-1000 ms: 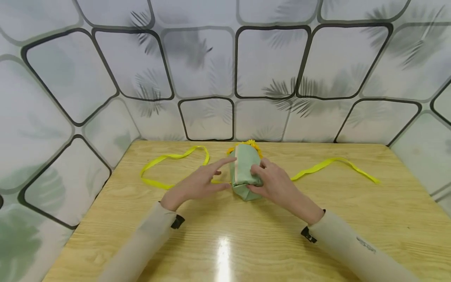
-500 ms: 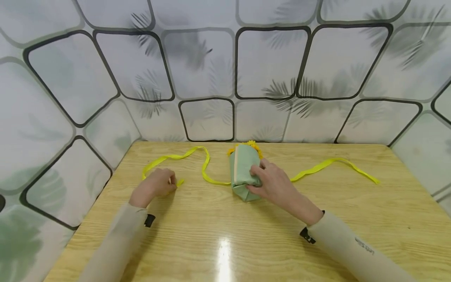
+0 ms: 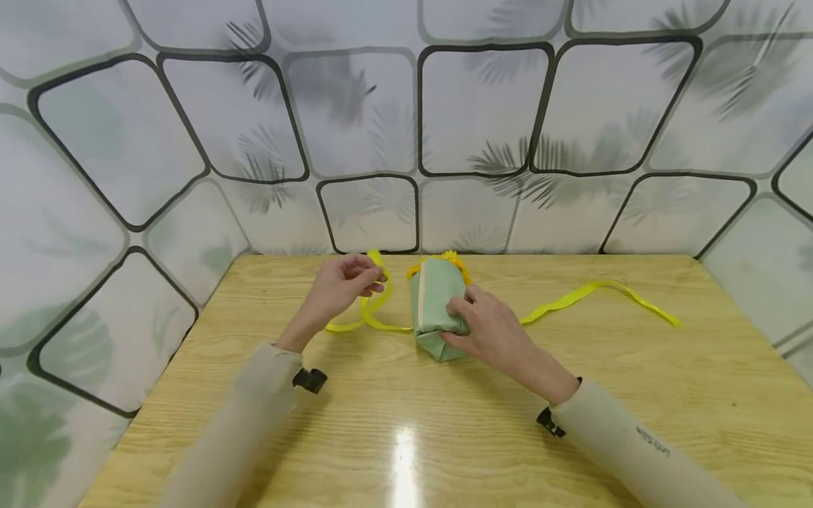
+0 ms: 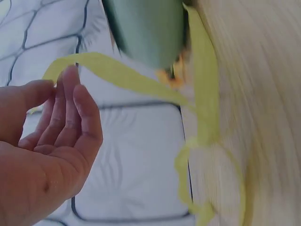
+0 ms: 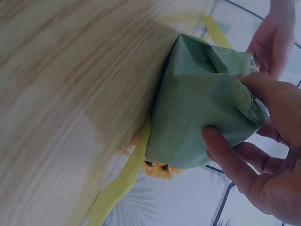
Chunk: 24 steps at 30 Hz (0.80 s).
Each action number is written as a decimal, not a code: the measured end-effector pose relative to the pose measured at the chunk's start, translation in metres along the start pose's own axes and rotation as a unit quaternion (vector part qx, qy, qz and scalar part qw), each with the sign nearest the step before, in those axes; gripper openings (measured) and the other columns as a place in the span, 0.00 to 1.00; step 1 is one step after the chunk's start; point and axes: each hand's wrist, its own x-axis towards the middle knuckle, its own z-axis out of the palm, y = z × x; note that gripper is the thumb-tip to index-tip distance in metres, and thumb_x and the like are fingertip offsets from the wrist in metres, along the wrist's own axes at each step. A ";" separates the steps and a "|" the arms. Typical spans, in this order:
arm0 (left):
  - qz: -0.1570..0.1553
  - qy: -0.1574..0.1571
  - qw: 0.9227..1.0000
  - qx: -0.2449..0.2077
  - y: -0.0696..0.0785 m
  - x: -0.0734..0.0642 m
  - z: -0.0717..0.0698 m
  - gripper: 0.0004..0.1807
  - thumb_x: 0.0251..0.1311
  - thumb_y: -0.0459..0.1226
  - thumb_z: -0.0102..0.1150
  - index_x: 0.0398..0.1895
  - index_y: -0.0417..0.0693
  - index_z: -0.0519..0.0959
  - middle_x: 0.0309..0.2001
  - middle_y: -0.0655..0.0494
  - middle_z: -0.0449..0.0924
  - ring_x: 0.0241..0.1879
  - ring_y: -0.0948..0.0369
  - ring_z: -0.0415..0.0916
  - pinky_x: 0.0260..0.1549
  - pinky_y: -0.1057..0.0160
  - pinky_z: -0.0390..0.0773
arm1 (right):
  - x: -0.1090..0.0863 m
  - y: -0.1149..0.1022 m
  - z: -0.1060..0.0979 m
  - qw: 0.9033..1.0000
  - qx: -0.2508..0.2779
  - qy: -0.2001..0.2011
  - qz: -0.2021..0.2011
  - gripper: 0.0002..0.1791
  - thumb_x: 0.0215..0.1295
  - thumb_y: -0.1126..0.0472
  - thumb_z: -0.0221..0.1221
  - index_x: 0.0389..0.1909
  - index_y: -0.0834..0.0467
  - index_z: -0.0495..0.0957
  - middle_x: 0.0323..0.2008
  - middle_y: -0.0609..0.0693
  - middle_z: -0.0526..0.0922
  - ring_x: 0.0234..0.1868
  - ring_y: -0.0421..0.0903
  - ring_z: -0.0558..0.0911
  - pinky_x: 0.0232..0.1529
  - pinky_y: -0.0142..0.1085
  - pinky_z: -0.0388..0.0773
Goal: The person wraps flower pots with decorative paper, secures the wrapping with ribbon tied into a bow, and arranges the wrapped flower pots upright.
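Note:
A bundle wrapped in pale green paper point(image 3: 437, 300) lies on the table, with a cream stripe along its top. Orange-yellow flowers point(image 5: 162, 170) peek out at its far end. My right hand point(image 3: 492, 339) grips the wrapper's near right side between thumb and fingers. A yellow ribbon point(image 3: 565, 299) runs underneath the bundle and out to both sides. My left hand point(image 3: 339, 286) is raised to the left of the bundle and pinches the ribbon's left part between thumb and fingertips. In the left wrist view the lifted ribbon point(image 4: 117, 77) slopes from those fingertips down toward the tabletop.
The wooden table point(image 3: 394, 395) meets a patterned fabric wall point(image 3: 483, 113) along its far edge, close behind the flowers. More of this fabric rises on the left and right. The ribbon's right part lies loose in a wavy line on the tabletop.
My left hand left the bundle, reached left to the ribbon's end, then lifted it up and back toward the bundle. The right hand has kept its grip in the same place.

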 end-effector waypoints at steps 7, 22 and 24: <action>0.023 0.016 0.993 -0.118 0.026 0.034 0.042 0.09 0.76 0.37 0.55 0.47 0.39 0.75 0.47 0.36 0.87 0.37 0.61 0.89 0.47 0.50 0.87 | 0.000 0.001 0.000 1.000 0.006 0.004 -0.002 0.24 0.46 0.54 0.81 0.32 0.55 0.74 0.29 0.50 0.70 0.24 0.41 0.67 0.23 0.32 0.67; 0.107 -0.043 0.983 0.146 0.017 0.032 0.046 0.12 0.74 0.40 0.59 0.52 0.46 0.84 0.48 0.50 0.88 0.46 0.53 0.86 0.46 0.55 0.84 | 0.001 0.001 -0.001 1.000 0.014 0.000 -0.002 0.24 0.46 0.54 0.81 0.33 0.57 0.75 0.29 0.51 0.71 0.24 0.42 0.68 0.24 0.31 0.67; 0.098 -0.039 0.978 0.181 0.008 0.027 0.040 0.11 0.73 0.41 0.59 0.50 0.46 0.85 0.46 0.53 0.88 0.44 0.56 0.84 0.44 0.56 0.83 | 0.000 0.002 -0.002 1.000 0.014 0.000 0.000 0.24 0.45 0.54 0.82 0.33 0.57 0.75 0.29 0.51 0.71 0.24 0.43 0.68 0.24 0.32 0.69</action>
